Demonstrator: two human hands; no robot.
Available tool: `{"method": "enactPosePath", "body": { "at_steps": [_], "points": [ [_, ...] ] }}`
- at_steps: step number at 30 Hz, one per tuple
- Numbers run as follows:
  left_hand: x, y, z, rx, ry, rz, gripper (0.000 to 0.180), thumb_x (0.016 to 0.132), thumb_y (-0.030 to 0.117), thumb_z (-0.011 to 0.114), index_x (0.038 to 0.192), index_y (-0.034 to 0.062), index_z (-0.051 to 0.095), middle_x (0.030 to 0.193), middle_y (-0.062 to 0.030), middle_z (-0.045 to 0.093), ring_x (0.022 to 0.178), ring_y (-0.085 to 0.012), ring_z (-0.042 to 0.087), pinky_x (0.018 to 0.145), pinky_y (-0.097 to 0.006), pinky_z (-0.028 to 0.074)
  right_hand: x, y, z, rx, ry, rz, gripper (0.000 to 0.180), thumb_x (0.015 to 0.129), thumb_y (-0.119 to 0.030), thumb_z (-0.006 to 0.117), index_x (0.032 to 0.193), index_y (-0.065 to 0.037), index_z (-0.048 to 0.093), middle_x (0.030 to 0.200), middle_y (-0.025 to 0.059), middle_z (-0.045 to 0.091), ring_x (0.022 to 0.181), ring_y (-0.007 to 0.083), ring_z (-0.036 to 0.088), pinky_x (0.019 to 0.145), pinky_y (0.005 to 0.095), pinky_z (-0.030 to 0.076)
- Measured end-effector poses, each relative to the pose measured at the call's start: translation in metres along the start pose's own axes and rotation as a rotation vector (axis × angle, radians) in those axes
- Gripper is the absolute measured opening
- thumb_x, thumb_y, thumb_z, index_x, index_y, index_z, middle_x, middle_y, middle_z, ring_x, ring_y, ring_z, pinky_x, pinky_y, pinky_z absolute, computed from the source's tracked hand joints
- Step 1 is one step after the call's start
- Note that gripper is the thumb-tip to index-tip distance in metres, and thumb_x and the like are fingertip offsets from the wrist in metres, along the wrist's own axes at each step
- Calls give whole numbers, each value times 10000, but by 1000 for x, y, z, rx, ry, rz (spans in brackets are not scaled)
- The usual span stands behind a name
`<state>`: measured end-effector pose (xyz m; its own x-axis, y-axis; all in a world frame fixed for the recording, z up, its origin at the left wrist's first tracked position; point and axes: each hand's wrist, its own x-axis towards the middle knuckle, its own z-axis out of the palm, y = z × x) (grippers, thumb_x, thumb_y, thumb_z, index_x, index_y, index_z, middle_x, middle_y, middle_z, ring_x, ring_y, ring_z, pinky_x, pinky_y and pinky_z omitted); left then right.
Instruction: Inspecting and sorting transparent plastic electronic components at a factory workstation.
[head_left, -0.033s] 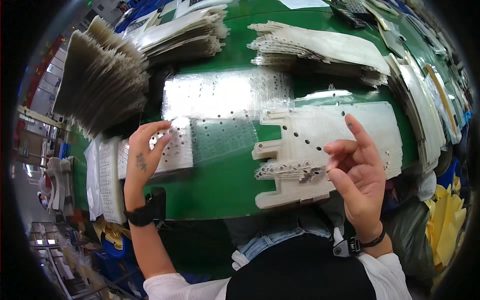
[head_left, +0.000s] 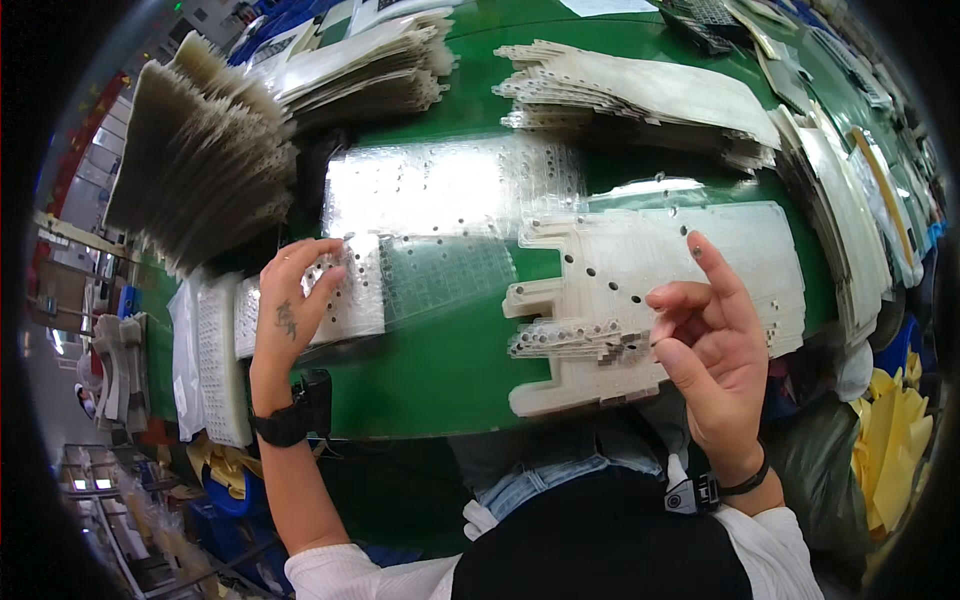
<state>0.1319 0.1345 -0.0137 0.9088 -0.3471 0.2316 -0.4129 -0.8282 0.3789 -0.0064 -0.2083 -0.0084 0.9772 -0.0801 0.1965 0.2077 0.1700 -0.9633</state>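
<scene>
Perforated sheets at green bench, sorting partly done.
Left hand (head_left: 295, 300) spread flat on clear sheet (head_left: 345, 295); right hand (head_left: 710, 345) half-curled, empty, over white stack (head_left: 640, 290). Many piles (head_left: 200, 160) remain.

Perforated sheet stack (head_left: 650, 290) lay on table (head_left: 440, 370), near edge, right of centre | clear perforated film (head_left: 450, 190) behind it, centre | small perforated sheet (head_left: 340, 300) left of stack, under left hand (head_left: 290, 310) | right hand (head_left: 715, 345) over stack's near right part | fanned sheet pile (head_left: 200, 170) far left | layered sheet pile (head_left: 640, 90) behind, right.
</scene>
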Motion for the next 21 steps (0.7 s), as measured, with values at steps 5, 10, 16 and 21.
{"method": "enactPosePath", "body": {
  "at_steps": [5,10,16,21],
  "points": [
    [-13,53,4,129,171,109,254,826,99,632,1065,16,641,1081,-137,642,1039,-271,585,919,-355,423,-9,7,-4,45,11,51,661,841,58,543,1432,8,250,1113,133,575,880,88,531,847,229,427],
    [-62,147,36,-815,-33,-189,322,773,62,693,1082,14,616,956,-84,658,776,-123,611,674,-232,470,-10,9,-3,80,-11,56,657,852,45,553,1432,8,249,1119,131,574,891,92,531,857,239,427],
    [-67,166,63,-1113,-16,-374,227,814,61,680,1025,16,608,925,-52,653,732,-69,572,627,-196,443,-13,4,-1,87,-47,61,662,850,49,557,1431,19,240,1125,131,576,904,96,536,860,242,429],
    [-66,164,63,-1073,-37,-270,134,820,48,663,941,12,618,913,-65,640,765,-83,562,656,-203,435,-14,3,5,134,-44,59,668,842,58,567,1426,26,244,1125,133,578,911,98,539,859,245,432]
  ]
}}
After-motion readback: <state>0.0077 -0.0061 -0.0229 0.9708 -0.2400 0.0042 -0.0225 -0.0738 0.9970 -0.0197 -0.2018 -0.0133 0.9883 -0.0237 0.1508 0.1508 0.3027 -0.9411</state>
